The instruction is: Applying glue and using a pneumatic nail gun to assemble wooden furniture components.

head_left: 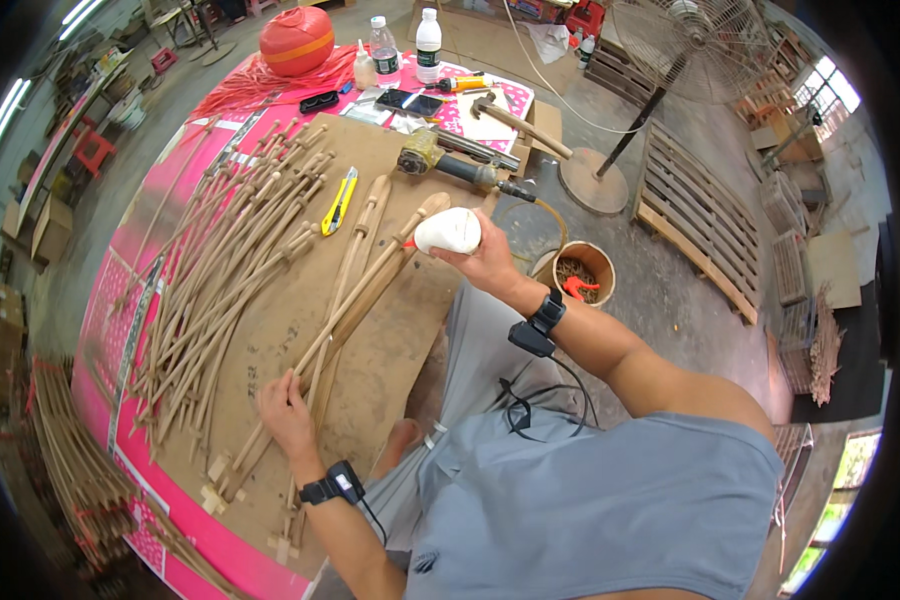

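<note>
My right hand [492, 262] is wrapped round a white squeeze bottle [448, 231], tipped on its side. The bottle's red nozzle points left, at or very near a thin wooden rod [362, 283]; whether it touches I cannot tell. Lower down, my left hand [286, 408] pinches that rod between thumb and fingers. Under and beside it lie other wooden pieces, among them a wider flat strip [358, 312] and a rod with a collar [368, 215]. All rest on a brown cardboard sheet [395, 345]. A yellow utility knife [340, 203] lies just left of these pieces.
Many wooden rods [220, 290] are heaped at left on the pink-covered table. Behind are an air-powered tool [455, 166], a hammer [520, 124], a phone [410, 103], bottles [428, 48] and a red twine ball [297, 42]. Right stand a bucket [607, 268], fan [695, 45] and pallet [700, 215].
</note>
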Motion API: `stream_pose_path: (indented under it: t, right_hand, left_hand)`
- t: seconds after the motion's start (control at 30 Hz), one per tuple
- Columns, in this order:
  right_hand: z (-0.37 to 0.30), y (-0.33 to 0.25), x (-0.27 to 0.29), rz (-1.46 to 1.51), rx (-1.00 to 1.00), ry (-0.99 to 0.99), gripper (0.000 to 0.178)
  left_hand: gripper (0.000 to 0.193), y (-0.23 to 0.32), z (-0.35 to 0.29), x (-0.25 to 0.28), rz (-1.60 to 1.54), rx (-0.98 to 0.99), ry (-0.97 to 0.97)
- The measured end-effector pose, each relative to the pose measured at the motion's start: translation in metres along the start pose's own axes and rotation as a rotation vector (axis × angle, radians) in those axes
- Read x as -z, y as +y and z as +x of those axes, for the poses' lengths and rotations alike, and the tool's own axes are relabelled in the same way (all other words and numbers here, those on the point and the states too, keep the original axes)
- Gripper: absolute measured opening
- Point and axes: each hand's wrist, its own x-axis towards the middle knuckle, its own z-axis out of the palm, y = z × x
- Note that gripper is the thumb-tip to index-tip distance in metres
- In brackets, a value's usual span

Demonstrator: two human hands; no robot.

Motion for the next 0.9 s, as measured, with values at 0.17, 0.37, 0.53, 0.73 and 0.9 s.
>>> stream_pose_path:
  t: [0.17,0.37,0.53,0.73,0.9]
  right_hand:
    - [0.0,-0.001,0.0,-0.039,0.021,-0.02,0.054]
    - [0.001,0.006,0.0,-0.065,0.067,-0.034,0.056]
    - [0.002,0.001,0.002,-0.095,0.096,-0.074,0.056]
    - [0.003,0.0,0.004,-0.175,0.261,-0.177,0.055]
    - [-0.014,-0.026,0.0,-0.087,0.172,-0.307,0.058]
  left_hand:
    - [0.014,-0.001,-0.001,-0.001,0.01,-0.013,0.001]
    - [0.014,-0.002,0.0,-0.002,0.016,-0.028,0.009]
    - [0.014,-0.001,-0.001,-0.001,0.025,-0.028,0.014]
    - [0.013,0.002,0.0,0.0,0.016,0.02,0.013]
    - [0.013,0.008,0.001,0.004,0.014,0.031,0.026]
